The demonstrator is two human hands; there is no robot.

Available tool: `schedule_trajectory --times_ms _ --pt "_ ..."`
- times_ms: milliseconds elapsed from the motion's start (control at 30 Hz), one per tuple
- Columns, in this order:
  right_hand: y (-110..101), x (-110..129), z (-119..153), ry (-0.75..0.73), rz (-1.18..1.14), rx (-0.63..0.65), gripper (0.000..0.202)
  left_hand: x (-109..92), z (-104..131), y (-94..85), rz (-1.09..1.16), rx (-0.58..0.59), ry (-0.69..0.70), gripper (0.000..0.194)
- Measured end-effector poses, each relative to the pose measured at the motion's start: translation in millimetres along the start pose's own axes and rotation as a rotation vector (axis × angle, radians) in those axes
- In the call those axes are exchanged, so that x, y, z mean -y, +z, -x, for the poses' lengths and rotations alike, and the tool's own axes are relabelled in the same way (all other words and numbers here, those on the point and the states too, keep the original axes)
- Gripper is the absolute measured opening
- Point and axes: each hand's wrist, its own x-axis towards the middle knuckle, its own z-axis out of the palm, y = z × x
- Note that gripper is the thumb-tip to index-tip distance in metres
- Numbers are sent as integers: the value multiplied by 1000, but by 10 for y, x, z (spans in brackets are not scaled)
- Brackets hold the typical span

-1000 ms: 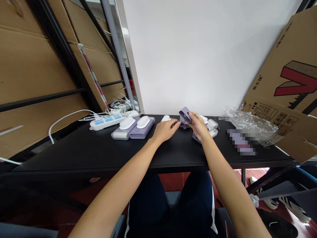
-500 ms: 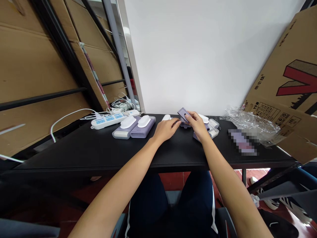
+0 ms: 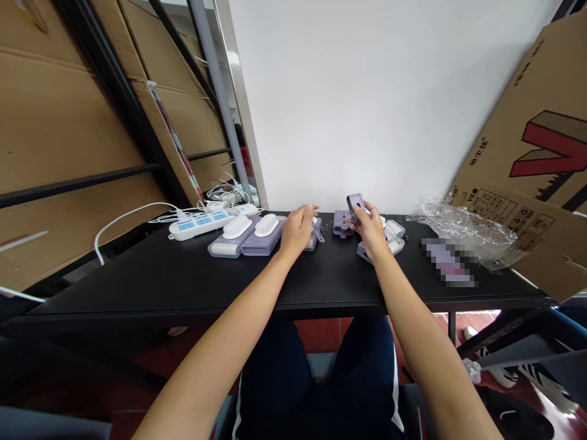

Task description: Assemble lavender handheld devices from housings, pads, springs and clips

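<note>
My right hand (image 3: 370,226) is closed on a small purple-grey plastic part (image 3: 355,203), lifted above the black table. My left hand (image 3: 298,227) is over a grey and purple case (image 3: 313,239); its fingers are bent, and whether they grip anything is hidden. Between the hands lies a purple part with cut-outs (image 3: 343,223). Beside my right wrist are a purple piece (image 3: 364,252) and white pieces with a coiled spring (image 3: 394,231). To the left of my left hand, two purple cases (image 3: 261,243) with white oval tops stand side by side.
A white power strip (image 3: 197,224) with cables lies at the table's left back. Clear plastic wrap (image 3: 472,229) and a pixelated flat item (image 3: 449,263) are at the right. A large cardboard box (image 3: 513,153) leans there. A white wall (image 3: 358,98) rises behind the table (image 3: 183,281).
My left hand has moved left, away from my right hand, uncovering part of the case. My right hand has shifted slightly right, and the part in it has turned more upright.
</note>
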Motion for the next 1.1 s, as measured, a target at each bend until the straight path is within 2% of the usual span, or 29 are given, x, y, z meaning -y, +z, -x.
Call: schedule_trajectory --times_ms 67,100,167,233,300,367,533,667,767,933,1100 --pt "-38 -2 -45 5 -68 -85 48 31 -31 -5 -85 -56 -63 51" --pt "-57 -2 -63 9 -94 -119 44 37 -33 -6 -173 -41 -108 49" --pt "-90 -4 -87 22 -128 -176 38 37 -14 -6 -377 85 -218 55" --pt "-110 -3 -96 44 -146 -222 36 36 18 -7 -524 266 -310 73" --pt "-117 0 -94 61 -158 -248 35 45 39 -13 -574 412 -330 80" --pt "-115 5 -89 66 -170 -259 33 61 44 -21 -578 478 -302 80" --pt "-100 19 -80 67 -209 -283 25 82 34 -34 -606 410 -202 91" --pt "-91 51 -72 94 -237 -281 19 86 26 -57 -549 457 -271 92" --pt "-89 92 -66 123 -274 -280 18 107 1 -74 -438 424 -281 93" --pt "-114 157 -72 134 -399 -306 21 149 -38 -68 -157 354 -131 103" --pt "-166 166 -93 135 -447 -323 22 113 -12 -63 -57 354 6 108"
